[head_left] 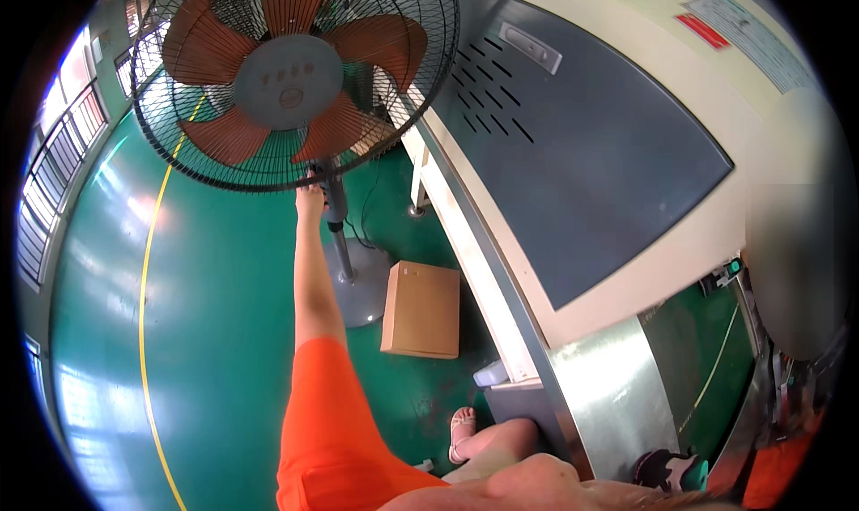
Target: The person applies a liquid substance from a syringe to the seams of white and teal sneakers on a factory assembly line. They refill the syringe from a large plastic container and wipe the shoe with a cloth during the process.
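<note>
A large standing fan (289,81) with brown-red blades and a black wire guard fills the upper left. Its grey pole (336,208) runs down to a round grey base (362,292) on the floor. My left arm, in an orange sleeve, stretches forward, and my left hand (310,198) is closed at the upper pole, just below the guard. The guard's lower rim and the pole partly hide its fingers. My right hand is out of view.
A brown cardboard box (421,310) stands beside the fan base. On the right is a large cream machine with a dark grey panel (591,144); a metal plate (613,395) lies below. A person in orange (777,466) is at the far right. A yellow line (143,305) crosses the green floor.
</note>
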`<state>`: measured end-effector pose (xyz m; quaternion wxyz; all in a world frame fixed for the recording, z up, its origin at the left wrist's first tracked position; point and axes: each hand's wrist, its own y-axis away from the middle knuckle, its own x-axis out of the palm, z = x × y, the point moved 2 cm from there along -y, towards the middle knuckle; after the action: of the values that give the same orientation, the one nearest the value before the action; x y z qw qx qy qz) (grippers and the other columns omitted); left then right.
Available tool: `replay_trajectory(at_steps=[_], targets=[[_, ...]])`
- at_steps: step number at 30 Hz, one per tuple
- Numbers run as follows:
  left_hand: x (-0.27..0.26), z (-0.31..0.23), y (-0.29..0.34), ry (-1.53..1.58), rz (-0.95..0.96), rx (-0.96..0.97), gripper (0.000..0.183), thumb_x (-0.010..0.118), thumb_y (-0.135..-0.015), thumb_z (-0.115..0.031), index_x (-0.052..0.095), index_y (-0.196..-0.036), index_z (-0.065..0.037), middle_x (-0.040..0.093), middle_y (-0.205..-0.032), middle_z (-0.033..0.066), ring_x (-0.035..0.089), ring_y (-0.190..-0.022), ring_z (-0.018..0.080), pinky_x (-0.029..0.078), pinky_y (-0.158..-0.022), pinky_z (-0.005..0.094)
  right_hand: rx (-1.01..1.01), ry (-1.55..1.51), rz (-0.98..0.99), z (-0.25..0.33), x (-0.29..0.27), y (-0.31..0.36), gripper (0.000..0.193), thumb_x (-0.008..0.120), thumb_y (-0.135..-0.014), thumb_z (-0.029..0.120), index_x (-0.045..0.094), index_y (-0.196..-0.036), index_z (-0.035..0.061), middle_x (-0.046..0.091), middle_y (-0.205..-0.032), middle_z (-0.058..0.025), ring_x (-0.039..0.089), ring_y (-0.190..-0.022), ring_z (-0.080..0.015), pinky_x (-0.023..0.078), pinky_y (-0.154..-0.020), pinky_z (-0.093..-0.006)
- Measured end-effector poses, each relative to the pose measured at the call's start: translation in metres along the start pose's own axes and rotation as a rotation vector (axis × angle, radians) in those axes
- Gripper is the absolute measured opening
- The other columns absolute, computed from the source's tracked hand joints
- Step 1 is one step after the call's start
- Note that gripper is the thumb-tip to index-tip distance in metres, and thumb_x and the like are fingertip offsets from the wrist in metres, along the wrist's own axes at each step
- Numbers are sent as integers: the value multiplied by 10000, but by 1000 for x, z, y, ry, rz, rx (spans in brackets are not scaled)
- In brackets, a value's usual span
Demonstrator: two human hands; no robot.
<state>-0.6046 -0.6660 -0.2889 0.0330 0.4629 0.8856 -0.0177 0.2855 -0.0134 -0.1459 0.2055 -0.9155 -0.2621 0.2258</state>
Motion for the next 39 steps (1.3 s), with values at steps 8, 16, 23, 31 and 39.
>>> replay_trajectory(at_steps=[8, 16, 23, 31, 39], targets=[[18, -5, -14, 249, 167, -61, 443, 512, -988, -486, 515, -895, -53, 603, -761, 41, 613, -610, 149, 572, -521, 330, 172, -288, 5, 11, 7, -9, 522, 479, -904, 269, 470, -1346, -8, 546, -1285, -182, 531, -1175, -327, 416, -1010, -460], [-20, 28, -61, -930, -229, 1128, 398, 522, -898, -168, 491, -1230, 49, 551, -1130, 262, 559, -1005, 378, 496, -839, 482, 244, -489, -42, 29, 20, -26, 595, 561, -833, 277, 473, -1334, -32, 549, -1274, -212, 515, -1190, -354, 389, -1035, -480], [0, -18, -17, -1244, -313, 1332, 220, 505, -855, -93, 546, -1062, -29, 582, -1023, 134, 590, -927, 278, 506, -804, 387, 336, -582, -43, 8, 55, 2, 660, 626, -777, 284, 476, -1325, -52, 552, -1265, -236, 502, -1201, -375, 368, -1055, -497], [8, 12, 7, -437, 40, 581, 432, 670, -852, -74, 488, -1223, 51, 584, -1179, 257, 568, -1086, 425, 455, -916, 488, 565, -1038, -38, 8, 75, 29, 805, 755, -685, 164, 416, -1374, -79, 529, -1311, -227, 477, -1242, -332, 358, -1077, -470], [37, -102, 460, -249, 1724, 387, 378, 602, -954, -141, 588, -1311, -16, 660, -1220, 146, 614, -1139, 205, 478, -973, 321, 744, -2257, 161, -35, -23, 36, 864, 695, -733, -115, 314, -1482, 88, 525, -827, 27, 499, -659, -61, 446, -578, -215]])
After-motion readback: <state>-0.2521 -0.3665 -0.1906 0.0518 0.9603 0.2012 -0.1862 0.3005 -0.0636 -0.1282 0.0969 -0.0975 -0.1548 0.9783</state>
